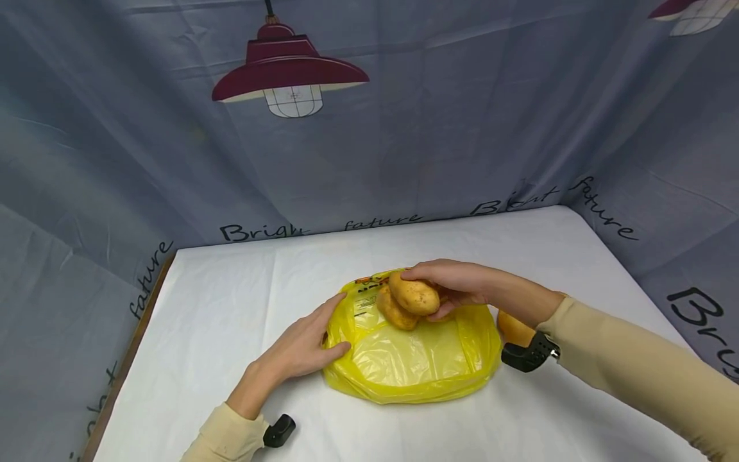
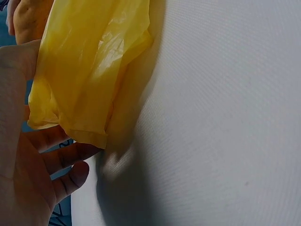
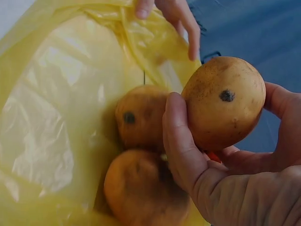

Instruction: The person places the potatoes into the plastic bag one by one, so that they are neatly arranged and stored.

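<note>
The right hand [image 1: 450, 282] is holding a potato [image 1: 414, 294] up over the far part of a yellow bag [image 1: 392, 393]. Its fingers are curling round the potato – thumb on one side, fingers on the other – and they are opening only as wide as the potato is fat. A dark spot [image 3: 227, 95] is showing on its skin in the right wrist view.

Two more potatoes [image 3: 146, 186] are lying close together inside the bag, just under the one in the hand. The thin, shiny bag is sitting wide and floppy on a white table [image 1: 219, 308], with its edge standing up all round them.

The left hand [image 1: 306, 340] is resting against the left side of the bag. Its thumb and fingers are spreading wide apart – the thumb is touching the near part, and the fingers are reaching along the far part. That hand is not holding a potato.

A yellow-brown lump [image 1: 514, 328] is peeking out to the right of the bag, with the right arm hiding some of it. Black bands [image 1: 528, 353] are going round both wrists, by the tan sleeves [image 1: 629, 366]. Behind the table, a grey-blue curtain [image 1: 462, 128] is hanging, showing a red lamp [image 1: 288, 67] and black writing.
</note>
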A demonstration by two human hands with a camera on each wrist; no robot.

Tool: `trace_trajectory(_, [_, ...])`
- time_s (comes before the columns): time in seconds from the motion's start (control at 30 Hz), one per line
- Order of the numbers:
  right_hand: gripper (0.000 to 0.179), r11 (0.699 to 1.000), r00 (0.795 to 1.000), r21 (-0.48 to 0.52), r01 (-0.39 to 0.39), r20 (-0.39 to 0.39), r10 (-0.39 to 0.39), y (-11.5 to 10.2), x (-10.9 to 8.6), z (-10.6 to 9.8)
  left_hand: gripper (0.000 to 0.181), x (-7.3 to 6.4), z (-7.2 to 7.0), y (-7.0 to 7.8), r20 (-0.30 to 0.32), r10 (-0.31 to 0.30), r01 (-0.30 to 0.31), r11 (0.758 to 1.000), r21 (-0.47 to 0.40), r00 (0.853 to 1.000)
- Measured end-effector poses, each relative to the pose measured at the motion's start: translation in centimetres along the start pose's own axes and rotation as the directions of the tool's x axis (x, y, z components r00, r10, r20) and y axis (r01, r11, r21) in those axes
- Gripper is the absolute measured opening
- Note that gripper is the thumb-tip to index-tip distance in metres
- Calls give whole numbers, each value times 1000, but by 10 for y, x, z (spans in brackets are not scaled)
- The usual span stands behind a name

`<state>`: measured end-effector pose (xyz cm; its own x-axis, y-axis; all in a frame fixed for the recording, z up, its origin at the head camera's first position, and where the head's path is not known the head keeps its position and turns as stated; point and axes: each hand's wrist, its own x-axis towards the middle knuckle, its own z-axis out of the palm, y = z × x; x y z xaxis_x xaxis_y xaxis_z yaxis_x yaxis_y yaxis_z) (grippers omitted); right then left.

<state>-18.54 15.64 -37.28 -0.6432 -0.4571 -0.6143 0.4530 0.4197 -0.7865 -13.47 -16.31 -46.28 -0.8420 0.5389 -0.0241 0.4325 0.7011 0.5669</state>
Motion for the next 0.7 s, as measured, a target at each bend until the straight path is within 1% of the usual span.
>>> trace_trajectory(0.13, [58, 999, 1000, -39, -6, 0, 6, -9, 9, 12, 91, 0, 0, -1, -1, 6, -6, 1000, 2, 1000])
trace_trajectory(0.23, [57, 999, 1000, -49, -9, -12, 9, -16, 14, 20, 92, 0, -1, -1, -6, 11, -11, 1000, 3, 1000])
trace_trajectory(0.43, [56, 995, 999, -100, -1, -46, -3, -28, 20, 34, 93, -1, -1, -1, -12, 24, -24, 1000, -1, 1000])
trace_trajectory(0.57, [56, 985, 997, -172, -16, -79, 3, -33, 22, 42, 94, -1, -1, -1, -4, 15, -15, 1000, 0, 1000])
trace_trajectory(0.7, [56, 955, 994, -295, -21, -111, -12, -38, 25, 53, 94, -2, -2, -1, -6, 21, -21, 1000, 1, 1000])
